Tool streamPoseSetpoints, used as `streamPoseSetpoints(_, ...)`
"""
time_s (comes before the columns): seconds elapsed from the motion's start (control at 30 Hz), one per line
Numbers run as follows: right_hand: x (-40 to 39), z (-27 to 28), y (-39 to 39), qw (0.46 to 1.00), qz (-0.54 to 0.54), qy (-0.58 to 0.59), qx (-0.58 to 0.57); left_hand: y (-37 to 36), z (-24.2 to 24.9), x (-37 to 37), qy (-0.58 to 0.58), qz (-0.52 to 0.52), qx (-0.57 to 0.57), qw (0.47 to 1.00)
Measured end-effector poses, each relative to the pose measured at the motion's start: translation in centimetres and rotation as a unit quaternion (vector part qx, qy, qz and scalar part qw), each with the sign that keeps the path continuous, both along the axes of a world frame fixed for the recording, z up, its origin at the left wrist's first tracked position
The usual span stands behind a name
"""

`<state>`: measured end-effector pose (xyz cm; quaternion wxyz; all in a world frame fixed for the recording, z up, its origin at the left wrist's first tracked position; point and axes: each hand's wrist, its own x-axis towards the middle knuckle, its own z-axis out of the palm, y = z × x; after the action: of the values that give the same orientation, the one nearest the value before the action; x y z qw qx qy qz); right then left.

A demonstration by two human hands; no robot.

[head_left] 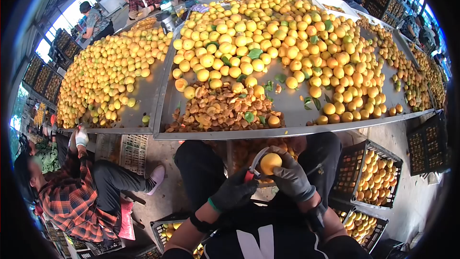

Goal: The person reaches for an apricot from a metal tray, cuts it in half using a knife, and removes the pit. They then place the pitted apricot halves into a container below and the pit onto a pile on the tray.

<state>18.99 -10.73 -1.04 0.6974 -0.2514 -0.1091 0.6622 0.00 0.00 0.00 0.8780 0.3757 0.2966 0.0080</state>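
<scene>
My left hand [235, 189], in a dark glove, is wrapped round the red handle of a curved knife [255, 165]. Its blade arcs up beside a yellow-orange apricot [270, 163]. That fruit sits in the fingers of my right hand [292, 177], which wears a grey glove. Both hands are close together above my lap, below the metal table's front edge [230, 135]. On the table lie a heap of whole apricots [225, 43] with green leaves and, nearer me, a brown pile of pits or halved pieces [225, 108].
Black crates of apricots [376, 177] stand at the right, with another crate [167, 230] at lower left. A co-worker in a plaid shirt [72, 201] sits at the left. Other people work across the table. A metal jug [166, 21] stands at the back left.
</scene>
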Motion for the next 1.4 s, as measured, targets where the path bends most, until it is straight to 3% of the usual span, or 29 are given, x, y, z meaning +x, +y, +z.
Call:
streamPoseSetpoints(0.03,-0.1,-0.2,-0.4,0.993,-0.03,-0.112,-0.015,-0.2,0.6,0.1,0.028,-0.008,0.184,0.982)
streamPoseSetpoints(0.07,-0.1,-0.2,-0.5,0.972,-0.06,-0.224,-0.029,-0.3,1.1,0.2,0.054,-0.016,0.363,0.93)
streamPoseSetpoints(0.1,0.5,-0.2,-0.5,0.972,-0.062,-0.225,-0.027,-0.4,1.3,0.9,0.052,-0.016,0.366,0.929)
streamPoseSetpoints(0.17,0.4,0.9,-0.6,0.99,-0.075,-0.119,0.012,-0.8,1.9,1.2,0.048,0.051,0.532,0.844)
streamPoseSetpoints(0.3,-0.1,1.2,-1.0,0.985,-0.041,-0.163,0.04,-1.3,1.2,0.9,0.089,0.039,0.449,0.888)
streamPoseSetpoints(0.37,-0.7,2.1,-1.1,0.966,0.011,-0.259,-0.004,-1.5,1.0,1.2,0.021,0.082,0.682,0.726)
streamPoseSetpoints(0.43,-0.8,2.5,-1.1,0.957,0.042,-0.288,-0.016,-1.7,1.4,1.0,0.028,0.066,0.687,0.723)
streamPoseSetpoints(0.57,-0.8,2.0,-1.4,0.984,0.051,-0.172,0.008,-1.9,1.7,0.8,0.031,0.039,0.719,0.693)
streamPoseSetpoints(0.7,-1.1,2.6,-1.5,0.979,0.048,-0.199,-0.015,-2.0,1.3,0.7,0.048,0.024,0.741,0.67)
streamPoseSetpoints(0.87,-1.4,2.4,-1.5,0.967,0.036,-0.251,-0.014,-2.1,1.0,0.8,0.042,0.035,0.796,0.603)
streamPoseSetpoints(1.1,-2.4,3.1,-1.7,0.978,0.012,-0.201,-0.05,-2.5,1.0,0.3,0.055,-0.011,0.803,0.593)
streamPoseSetpoints(1.17,-2.5,2.6,-1.7,0.984,0.01,-0.171,-0.056,-2.7,1.1,0.2,0.091,-0.041,0.778,0.62)
streamPoseSetpoints(1.23,-2.4,1.6,-1.5,0.951,0.008,-0.31,0.0,-2.8,0.3,-0.2,0.075,-0.029,0.784,0.616)
streamPoseSetpoints(1.37,-2.6,2.8,-1.2,0.94,0.022,-0.338,-0.026,-2.9,-0.4,-0.4,0.08,-0.011,0.774,0.628)
streamPoseSetpoints(1.4,-2.3,2.7,-1.0,0.867,-0.023,-0.496,0.041,-2.9,-0.4,-0.3,0.083,0.0,0.782,0.618)
